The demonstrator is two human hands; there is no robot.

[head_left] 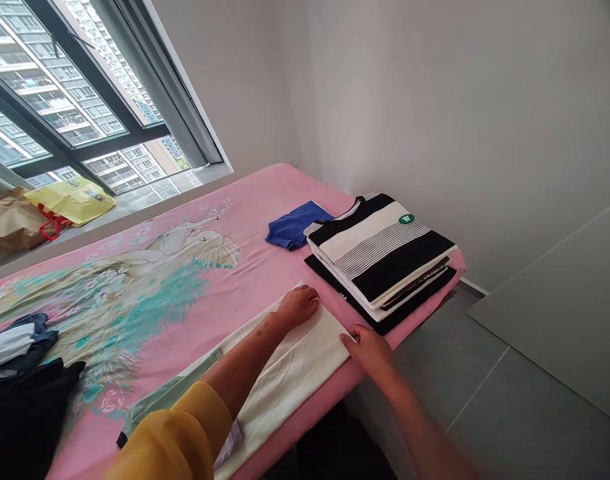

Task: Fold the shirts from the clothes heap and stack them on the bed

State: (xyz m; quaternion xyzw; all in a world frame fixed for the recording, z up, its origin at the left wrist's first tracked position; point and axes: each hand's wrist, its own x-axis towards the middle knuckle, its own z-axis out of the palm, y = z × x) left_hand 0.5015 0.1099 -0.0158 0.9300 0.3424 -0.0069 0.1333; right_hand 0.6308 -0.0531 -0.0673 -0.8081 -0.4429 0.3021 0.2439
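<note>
A cream-white garment lies folded lengthwise on the pink bed sheet, near the bed's front edge. My left hand rests on the garment's far end, fingers curled and pressing down. My right hand touches the garment's right corner at the bed edge, fingers closed on the cloth. A pale green piece shows under the garment by my yellow sleeve.
A stack of folded shirts, striped black and white on top, sits at the bed's right corner, with a blue cloth behind it. Dark clothes are heaped at the left. Bags lie on the window sill. Grey floor lies to the right.
</note>
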